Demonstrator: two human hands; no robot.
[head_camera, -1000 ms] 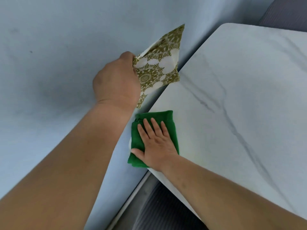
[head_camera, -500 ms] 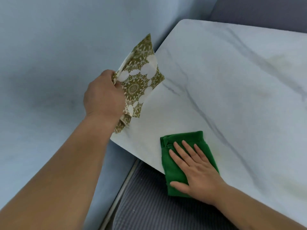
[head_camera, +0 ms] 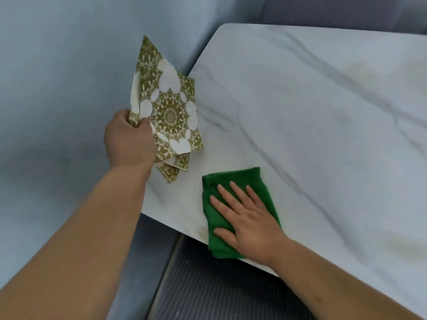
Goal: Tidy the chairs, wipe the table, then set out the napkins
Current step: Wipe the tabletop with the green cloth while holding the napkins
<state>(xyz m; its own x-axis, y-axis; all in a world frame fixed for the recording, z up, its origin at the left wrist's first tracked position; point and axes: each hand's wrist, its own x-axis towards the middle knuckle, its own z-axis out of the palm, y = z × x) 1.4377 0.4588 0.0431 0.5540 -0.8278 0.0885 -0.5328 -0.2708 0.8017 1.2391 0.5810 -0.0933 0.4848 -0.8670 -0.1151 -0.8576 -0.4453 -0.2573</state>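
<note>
The left grip [head_camera: 129, 139] is closed on the napkins [head_camera: 168, 112]. It pinches one corner of the bunch, so the patterned sheets fan upward over the table [head_camera: 312, 107] near its left edge. Held clear like this, they are probably being kept dry and out of the way during the wiping (setting them out looks like the step to come).

The right grip [head_camera: 249, 218] lies flat with straight fingers on the cloth [head_camera: 233, 176] and presses the folded green pad onto the table at its near edge, where one corner hangs over. Flat fingers spread the pressure, which suits wiping. Faint yellowish marks show on the marble farther right, so I judge the wiping unfinished.

The napkins in the bunch cannot be counted, and the back of the hand hides the left fingers. Whether the lowest napkin corner touches the table is unclear. The ribbed seat [head_camera: 208, 285] below and a grey chair [head_camera: 323, 10] at the far end are cut off, so I cannot judge whether they are tidy.
</note>
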